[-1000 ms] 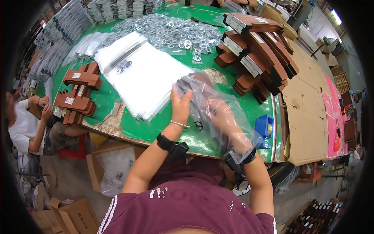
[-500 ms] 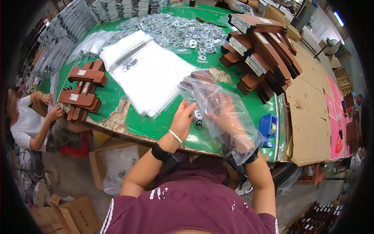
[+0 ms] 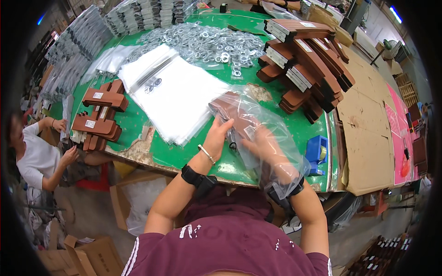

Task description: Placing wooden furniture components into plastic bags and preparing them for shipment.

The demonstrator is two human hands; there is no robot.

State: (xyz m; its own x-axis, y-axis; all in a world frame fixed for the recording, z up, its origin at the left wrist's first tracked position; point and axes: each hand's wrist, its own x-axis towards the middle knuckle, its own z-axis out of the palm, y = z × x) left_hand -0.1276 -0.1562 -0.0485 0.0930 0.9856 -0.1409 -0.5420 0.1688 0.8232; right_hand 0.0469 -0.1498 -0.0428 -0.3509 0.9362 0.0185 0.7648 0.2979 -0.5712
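Note:
A clear plastic bag [image 3: 289, 148] lies over the green table's near edge, its wide end around my right wrist. Inside it is a brown, flat-sided part [image 3: 233, 106] with a small white label. My left hand [image 3: 217, 137] is closed at the bag's left side, thumb and fingers pinching the plastic against the part. Through the film my right hand [image 3: 266, 143] shows inside the bag, closed on the near end of the brown part; some of its fingers are hidden. A small black ring-like piece [image 3: 233, 146] shows beneath the film between my hands.
White plastic bags [image 3: 172, 99] lie stacked left of centre, with small bagged rings [image 3: 207, 41] heaped behind. Brown parts are piled at right [image 3: 306, 60] and left [image 3: 99, 115]. A blue tape dispenser [image 3: 316, 154] stands right. A co-worker [image 3: 41, 154] sits at left.
The brown part shows more clearly inside the bag, its label now visible. My right hand has shifted slightly nearer to me; my left hand has stayed almost in place.

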